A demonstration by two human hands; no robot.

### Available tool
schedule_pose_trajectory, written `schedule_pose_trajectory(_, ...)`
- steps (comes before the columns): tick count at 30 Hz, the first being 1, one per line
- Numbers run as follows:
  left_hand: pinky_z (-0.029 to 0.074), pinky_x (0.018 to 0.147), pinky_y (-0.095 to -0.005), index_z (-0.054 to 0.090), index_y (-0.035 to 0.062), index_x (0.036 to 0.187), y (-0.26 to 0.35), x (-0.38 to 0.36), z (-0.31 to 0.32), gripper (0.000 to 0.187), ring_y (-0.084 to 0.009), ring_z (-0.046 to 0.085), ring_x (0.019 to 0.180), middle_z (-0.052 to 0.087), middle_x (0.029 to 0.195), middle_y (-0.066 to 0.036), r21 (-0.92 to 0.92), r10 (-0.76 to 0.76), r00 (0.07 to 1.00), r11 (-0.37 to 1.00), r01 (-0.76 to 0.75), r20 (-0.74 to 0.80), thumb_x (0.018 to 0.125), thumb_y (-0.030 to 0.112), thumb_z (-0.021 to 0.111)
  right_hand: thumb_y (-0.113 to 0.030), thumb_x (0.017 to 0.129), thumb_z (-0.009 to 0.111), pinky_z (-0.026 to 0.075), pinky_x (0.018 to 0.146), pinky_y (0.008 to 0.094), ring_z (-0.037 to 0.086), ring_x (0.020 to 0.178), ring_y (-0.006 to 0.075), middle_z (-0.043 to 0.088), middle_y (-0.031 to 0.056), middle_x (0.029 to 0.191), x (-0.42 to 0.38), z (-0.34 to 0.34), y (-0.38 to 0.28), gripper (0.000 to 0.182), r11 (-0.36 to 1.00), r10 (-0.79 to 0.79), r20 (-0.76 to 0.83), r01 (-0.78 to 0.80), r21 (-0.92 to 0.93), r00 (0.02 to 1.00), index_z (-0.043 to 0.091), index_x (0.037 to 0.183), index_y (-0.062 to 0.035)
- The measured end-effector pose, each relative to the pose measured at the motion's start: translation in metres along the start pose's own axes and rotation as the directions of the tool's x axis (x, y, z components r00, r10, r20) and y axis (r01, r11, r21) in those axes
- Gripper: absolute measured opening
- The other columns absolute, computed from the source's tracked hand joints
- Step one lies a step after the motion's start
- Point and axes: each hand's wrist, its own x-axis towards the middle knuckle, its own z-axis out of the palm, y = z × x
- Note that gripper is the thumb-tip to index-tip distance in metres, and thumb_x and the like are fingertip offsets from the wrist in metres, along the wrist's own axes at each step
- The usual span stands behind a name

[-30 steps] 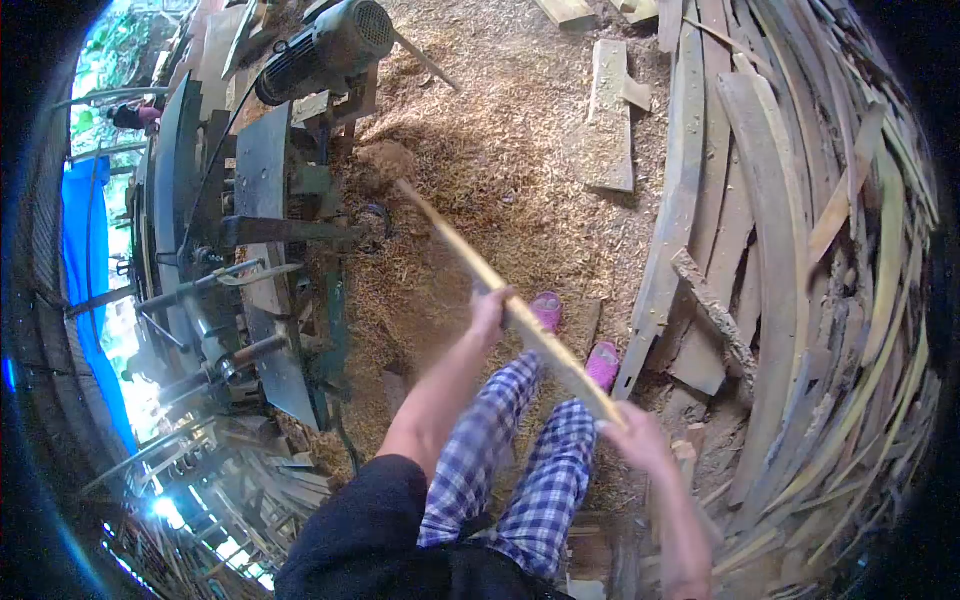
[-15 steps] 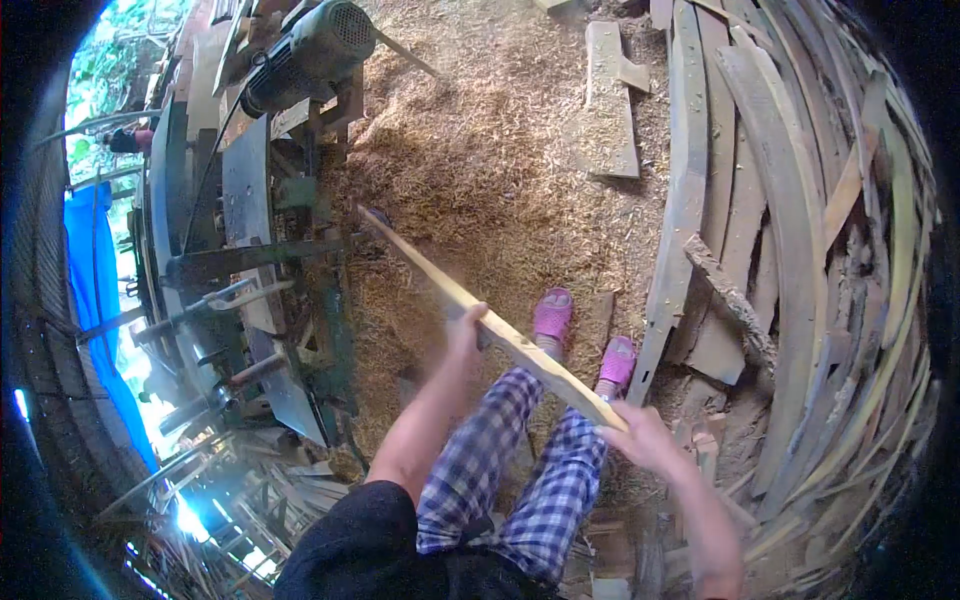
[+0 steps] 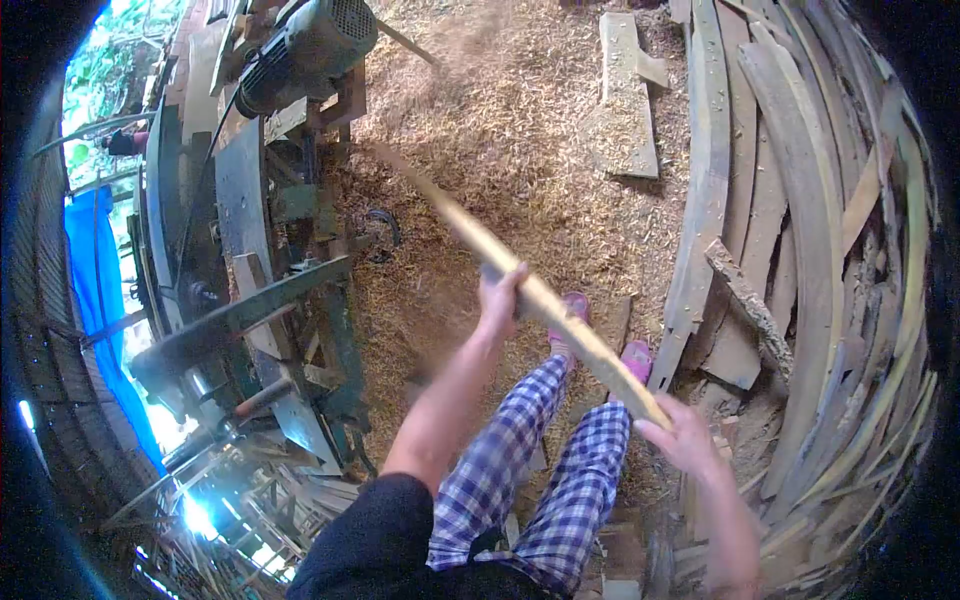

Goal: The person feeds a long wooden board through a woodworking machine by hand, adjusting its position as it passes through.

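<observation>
On a sawdust floor [image 3: 520,140] beside a sawmill, a person in checked trousers holds a long wooden slat [image 3: 520,280] out in front with both bare hands. Largest in view is the stack of curved offcut boards [image 3: 800,250], filling the scene from 1 to 5 o'clock. At 9 to 11 o'clock stands the saw rig [image 3: 230,250], dark steel and green frame, with a grey motor [image 3: 305,50] on top at 11 o'clock. A short plank [image 3: 625,95] lies flat in the sawdust at 12 o'clock.

The slat runs diagonally from the centre toward 11 o'clock, its far tip blurred over the floor close to the rig; whether it touches anything there cannot be told. It is pale, freshly cut, narrow and thin, with straight edges. Judged by its section, it should be light and fairly stiff, though likely to whip or flex at the free end, and rough-sawn faces may carry splinters. Two holds set well apart, as here, look the sound way to steady it.

The left hand [image 3: 500,290] has its grip closed around the slat near mid-length. The right hand [image 3: 685,435] has its grip wrapped on the near end, at 5 o'clock. Pink sandals [image 3: 637,357] show below the slat.
</observation>
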Motion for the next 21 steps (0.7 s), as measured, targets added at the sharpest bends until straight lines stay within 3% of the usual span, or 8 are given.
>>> schedule_pose_trajectory(3,0.048,0.076,-0.04,0.046,0.0049,0.117,-0.045,0.002,-0.067,0.047,-0.0248,0.056,0.086,0.055,0.097,-0.011,-0.038,-0.234,0.961,0.972,0.231,-0.146,0.077,0.021,0.064,-0.028,0.081,0.065,0.047,0.066,0.0439,0.061,0.078,0.0378,0.061,0.0214,0.082,0.026,0.009,-0.005,0.031,0.997,-0.027,0.137,0.036,-0.07,0.99,0.058,0.096,-0.0024)
schedule_pose_trajectory(5,0.047,0.076,-0.0391,0.048,0.0047,0.115,-0.016,0.029,-0.05,0.043,-0.0259,0.057,0.086,0.056,0.095,-0.011,0.017,-0.1,0.965,0.994,0.107,-0.241,0.078,0.021,0.062,-0.028,0.081,0.065,0.047,0.068,0.0454,0.062,0.079,0.0376,0.062,0.0215,0.082,0.067,0.029,0.001,0.03,0.996,-0.069,0.103,0.075,-0.052,0.992,0.058,0.093,-0.0017)
schedule_pose_trajectory(7,0.048,0.076,-0.0357,0.044,-0.0018,0.115,-0.018,0.109,-0.064,0.047,-0.0238,0.056,0.086,0.056,0.092,-0.013,-0.086,-0.31,0.936,0.95,0.3,-0.166,0.075,0.008,0.065,-0.027,0.082,0.063,0.047,0.067,0.0463,0.062,0.078,0.0382,0.062,0.0221,0.081,0.109,0.029,-0.012,0.029,0.994,-0.078,0.062,0.082,-0.071,0.995,0.057,0.094,-0.0012)
schedule_pose_trajectory(13,0.05,0.067,-0.035,0.042,-0.0001,0.115,0.048,0.153,-0.016,0.05,-0.0215,0.057,0.074,0.056,0.091,-0.011,0.107,-0.061,0.996,0.993,0.055,0.063,0.072,0.01,0.066,-0.025,0.082,0.063,0.047,0.066,0.0462,0.062,0.076,0.0397,0.062,0.0234,0.079,0.114,0.071,-0.028,0.03,0.984,-0.158,-0.16,0.168,0.052,0.974,0.054,0.099,-0.0013)
schedule_pose_trajectory(16,0.05,0.075,-0.0355,0.033,-0.0005,0.127,0.052,0.092,-0.005,0.071,-0.0229,0.056,0.081,0.052,0.099,-0.014,0.145,0.045,0.998,0.988,-0.051,0.044,0.068,0.015,0.069,-0.024,0.081,0.064,0.048,0.066,0.0452,0.061,0.075,0.0395,0.061,0.0231,0.08,0.079,0.055,-0.034,0.03,0.988,-0.068,-0.213,0.094,0.118,0.975,0.054,0.098,-0.0008)
schedule_pose_trajectory(18,0.046,0.087,-0.0388,0.028,0.0006,0.131,-0.01,0.08,-0.052,0.074,-0.0263,0.055,0.095,0.052,0.109,-0.014,0.111,-0.006,0.999,0.994,0.012,-0.054,0.071,0.015,0.069,-0.024,0.081,0.065,0.048,0.066,0.0443,0.061,0.075,0.0391,0.061,0.0224,0.081,0.064,0.033,-0.023,0.03,0.995,0.001,0.002,-0.001,0.1,1.0,0.054,0.096,-0.0008)
schedule_pose_trajectory(20,0.047,0.084,-0.0395,0.036,0.001,0.128,-0.015,0.027,-0.066,0.059,-0.0251,0.056,0.094,0.055,0.103,-0.014,0.086,-0.04,0.974,0.994,0.06,-0.225,0.078,0.013,0.065,-0.025,0.081,0.065,0.048,0.066,0.0443,0.061,0.075,0.0391,0.061,0.0222,0.08,0.067,0.025,-0.017,0.03,1.0,-0.024,0.091,0.023,0.013,0.996,0.055,0.095,-0.0009)
schedule_pose_trajectory(21,0.049,0.079,-0.0386,0.039,-0.0001,0.124,-0.046,0.041,-0.093,0.053,-0.0245,0.058,0.09,0.056,0.1,-0.014,-0.007,-0.091,0.987,0.996,0.09,-0.132,0.079,0.013,0.065,-0.025,0.081,0.065,0.048,0.066,0.0444,0.061,0.074,0.0391,0.061,0.022,0.08,0.07,0.025,-0.014,0.029,0.996,-0.039,0.182,0.053,-0.069,0.982,0.055,0.094,-0.0011)
